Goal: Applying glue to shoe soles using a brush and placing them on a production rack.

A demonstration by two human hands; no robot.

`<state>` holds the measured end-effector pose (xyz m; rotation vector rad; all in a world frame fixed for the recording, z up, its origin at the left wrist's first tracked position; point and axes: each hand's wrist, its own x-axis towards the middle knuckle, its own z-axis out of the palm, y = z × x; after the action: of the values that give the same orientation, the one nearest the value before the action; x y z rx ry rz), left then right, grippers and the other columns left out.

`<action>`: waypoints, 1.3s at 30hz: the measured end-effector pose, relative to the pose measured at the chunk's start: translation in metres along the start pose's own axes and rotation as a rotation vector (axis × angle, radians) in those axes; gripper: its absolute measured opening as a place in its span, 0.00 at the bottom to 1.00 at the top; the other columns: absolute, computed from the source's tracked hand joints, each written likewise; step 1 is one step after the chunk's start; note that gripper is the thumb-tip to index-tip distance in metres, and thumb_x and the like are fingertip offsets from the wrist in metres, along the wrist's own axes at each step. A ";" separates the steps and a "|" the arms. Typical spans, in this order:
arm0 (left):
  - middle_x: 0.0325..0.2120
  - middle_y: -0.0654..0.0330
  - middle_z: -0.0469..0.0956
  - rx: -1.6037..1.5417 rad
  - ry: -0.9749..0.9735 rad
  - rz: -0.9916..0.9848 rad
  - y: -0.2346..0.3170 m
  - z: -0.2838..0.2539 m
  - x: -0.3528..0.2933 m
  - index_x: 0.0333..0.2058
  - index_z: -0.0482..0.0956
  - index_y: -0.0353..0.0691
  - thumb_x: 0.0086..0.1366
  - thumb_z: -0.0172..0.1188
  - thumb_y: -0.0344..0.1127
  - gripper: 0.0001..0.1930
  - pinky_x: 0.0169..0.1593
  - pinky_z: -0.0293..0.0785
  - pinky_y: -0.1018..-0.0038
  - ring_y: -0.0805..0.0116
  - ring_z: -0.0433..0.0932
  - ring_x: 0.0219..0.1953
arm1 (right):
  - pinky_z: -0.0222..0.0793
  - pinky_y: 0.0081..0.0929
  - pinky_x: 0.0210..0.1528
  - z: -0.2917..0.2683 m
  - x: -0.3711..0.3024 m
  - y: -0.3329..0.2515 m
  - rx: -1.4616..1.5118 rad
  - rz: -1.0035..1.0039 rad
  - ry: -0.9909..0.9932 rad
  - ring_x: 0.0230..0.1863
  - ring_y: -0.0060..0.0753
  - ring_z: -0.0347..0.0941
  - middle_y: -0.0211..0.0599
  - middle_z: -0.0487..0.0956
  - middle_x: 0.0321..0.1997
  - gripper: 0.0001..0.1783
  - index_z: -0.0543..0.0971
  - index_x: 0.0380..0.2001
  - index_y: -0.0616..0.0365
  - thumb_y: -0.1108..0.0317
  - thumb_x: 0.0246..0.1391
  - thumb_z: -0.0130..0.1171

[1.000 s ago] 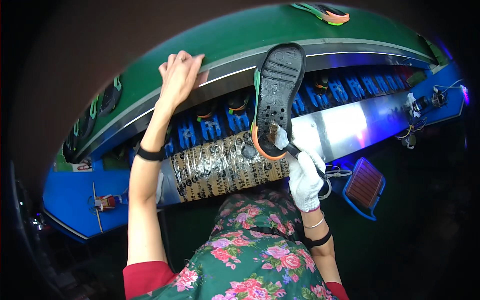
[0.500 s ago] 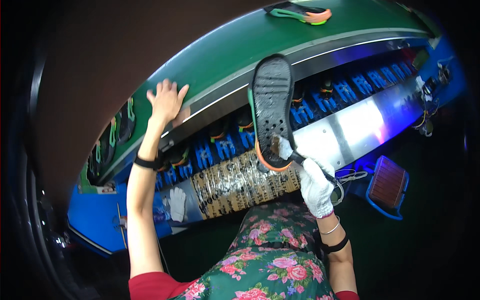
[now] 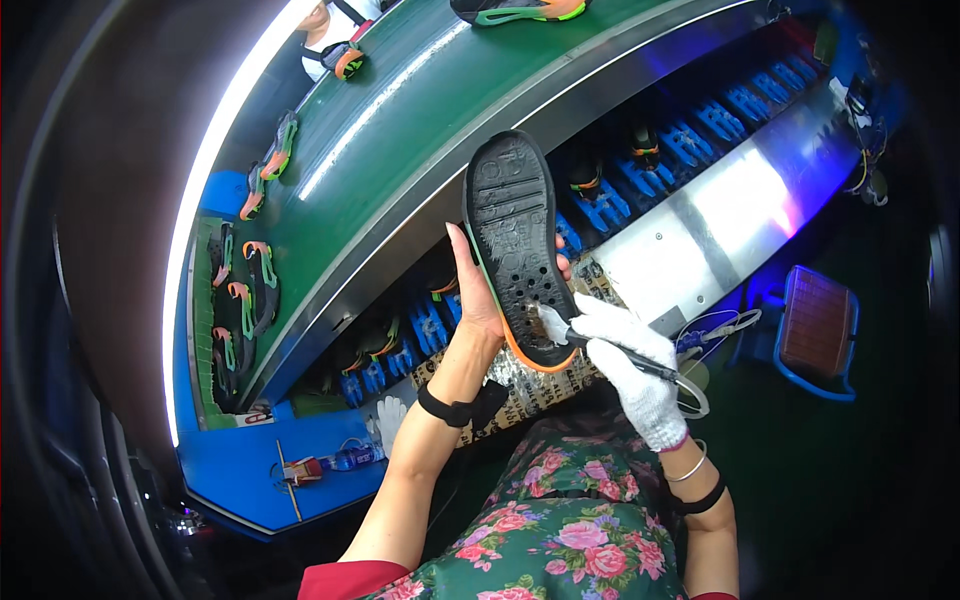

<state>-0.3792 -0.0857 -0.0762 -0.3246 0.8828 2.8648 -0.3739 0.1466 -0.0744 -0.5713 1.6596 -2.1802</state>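
A black shoe sole (image 3: 510, 205) with an orange and green edge is tilted up in front of me, its inner face toward me. My left hand (image 3: 477, 290), bare, is closed round the sole from below, with the thumb along its left side and fingertips at its right edge. My right hand (image 3: 635, 375), in a white knit glove, grips a black-handled brush (image 3: 552, 324) with a pale head. The brush head touches the heel part of the sole near the small holes. A pale hose (image 3: 697, 402) runs beside the handle.
A green conveyor belt (image 3: 390, 165) carries several soles. Beneath it, blue racks (image 3: 605, 212) hold several shoe parts. A metal plate (image 3: 665, 245) and taped cardboard (image 3: 525, 390) lie nearer. A white glove (image 3: 392, 420) rests on the blue table (image 3: 230, 470). At right stands a stool (image 3: 818, 330); a co-worker (image 3: 330, 30) is across the belt.
My left hand has come from the belt's edge to the sole and taken hold of it. The sole and brush have shifted slightly left and down. The view has turned, showing more of the left side.
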 end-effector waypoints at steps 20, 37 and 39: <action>0.45 0.44 0.79 0.105 -0.213 0.141 0.005 -0.010 -0.020 0.63 0.68 0.36 0.49 0.35 0.94 0.65 0.44 0.83 0.55 0.50 0.83 0.41 | 0.80 0.31 0.39 0.008 -0.020 -0.040 -0.533 -0.436 -0.266 0.37 0.39 0.85 0.42 0.88 0.42 0.15 0.88 0.40 0.57 0.77 0.45 0.74; 0.46 0.42 0.77 0.057 -0.197 0.149 0.014 -0.017 -0.025 0.64 0.65 0.41 0.45 0.46 0.93 0.64 0.40 0.83 0.56 0.47 0.82 0.40 | 0.79 0.31 0.36 0.013 -0.006 -0.048 -0.402 -0.402 -0.280 0.33 0.38 0.84 0.42 0.88 0.37 0.10 0.88 0.33 0.57 0.76 0.43 0.75; 0.46 0.42 0.77 0.073 -0.388 0.211 0.015 -0.019 -0.017 0.64 0.66 0.41 0.45 0.45 0.94 0.64 0.41 0.84 0.55 0.47 0.82 0.40 | 0.79 0.32 0.38 0.013 -0.006 -0.044 -0.516 -0.498 -0.261 0.35 0.39 0.85 0.43 0.88 0.40 0.13 0.88 0.36 0.57 0.76 0.44 0.75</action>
<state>-0.3622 -0.1101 -0.0794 0.3426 0.9864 2.9153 -0.3631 0.1507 -0.0298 -1.4785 2.0951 -1.8306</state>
